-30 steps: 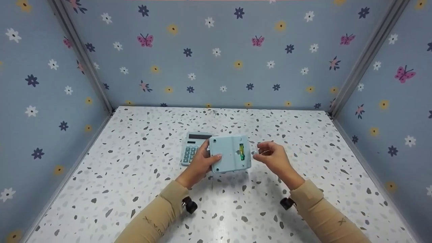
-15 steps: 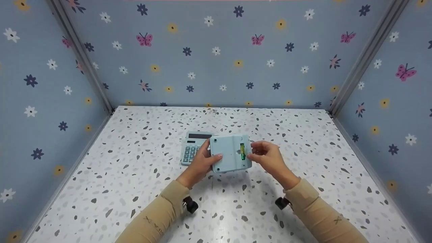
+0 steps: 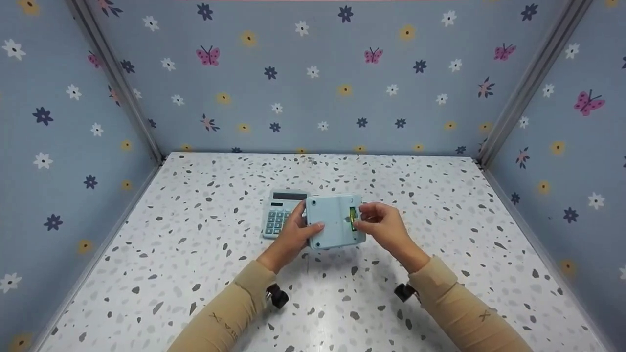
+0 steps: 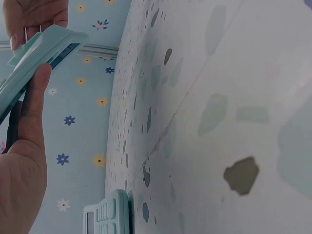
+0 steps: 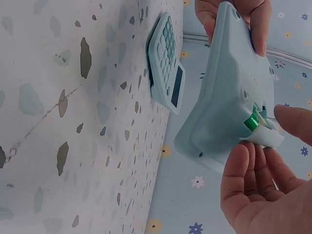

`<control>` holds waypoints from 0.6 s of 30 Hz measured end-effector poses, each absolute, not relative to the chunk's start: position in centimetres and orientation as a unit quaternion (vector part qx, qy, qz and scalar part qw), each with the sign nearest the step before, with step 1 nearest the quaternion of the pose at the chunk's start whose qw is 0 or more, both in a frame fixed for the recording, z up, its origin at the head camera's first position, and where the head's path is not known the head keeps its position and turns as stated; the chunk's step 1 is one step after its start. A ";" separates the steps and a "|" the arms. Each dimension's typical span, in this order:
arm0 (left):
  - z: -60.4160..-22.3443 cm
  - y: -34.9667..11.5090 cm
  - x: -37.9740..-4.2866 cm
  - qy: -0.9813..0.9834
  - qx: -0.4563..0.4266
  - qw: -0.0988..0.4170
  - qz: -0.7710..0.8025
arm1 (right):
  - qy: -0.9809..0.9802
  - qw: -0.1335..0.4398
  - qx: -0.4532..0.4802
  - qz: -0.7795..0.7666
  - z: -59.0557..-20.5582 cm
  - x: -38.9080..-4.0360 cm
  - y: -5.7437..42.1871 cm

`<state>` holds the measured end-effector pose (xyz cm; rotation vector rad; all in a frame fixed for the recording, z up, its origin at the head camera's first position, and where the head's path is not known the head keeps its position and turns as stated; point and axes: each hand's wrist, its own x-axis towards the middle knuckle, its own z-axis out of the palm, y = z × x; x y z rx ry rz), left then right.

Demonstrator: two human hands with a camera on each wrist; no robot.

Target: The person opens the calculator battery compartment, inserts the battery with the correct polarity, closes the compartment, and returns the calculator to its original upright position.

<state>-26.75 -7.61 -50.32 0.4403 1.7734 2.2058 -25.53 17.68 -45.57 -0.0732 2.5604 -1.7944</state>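
My left hand (image 3: 292, 235) grips a light blue calculator (image 3: 332, 222) off the table, its back turned up, thumb on the back. A green and yellow battery (image 3: 352, 219) sits in the calculator's open compartment. In the right wrist view, the battery's green end (image 5: 252, 122) shows beside a small light blue battery cover (image 5: 267, 137). My right hand (image 3: 384, 225) pinches this cover between thumb and fingers, tilted at the compartment's edge. A second light blue calculator (image 3: 276, 215) lies face up on the table, partly hidden behind the left hand and the held calculator.
The white speckled table (image 3: 205, 274) spreads out around the hands. Blue flowered panels stand at the back (image 3: 313, 73) and on both sides, with grey metal posts (image 3: 533, 83) at the corners. A black wrist camera (image 3: 278, 296) hangs under the left sleeve.
My right hand has moved left, from beside the held calculator to its battery compartment, with the cover now against the edge. The left hand and its calculator have barely moved.
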 end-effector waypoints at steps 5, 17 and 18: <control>-50.3 -7.6 -26.7 0.621 0.160 0.138 0.755 | 0.818 0.002 -0.023 -0.574 -45.5 -25.5 17.4; -50.5 -7.6 -26.8 0.623 0.163 0.138 0.753 | 0.816 0.018 -0.007 -0.578 -45.2 -25.5 17.4; -50.5 -7.6 -26.8 0.622 0.163 0.138 0.753 | 0.814 0.020 -0.005 -0.580 -45.1 -25.5 17.4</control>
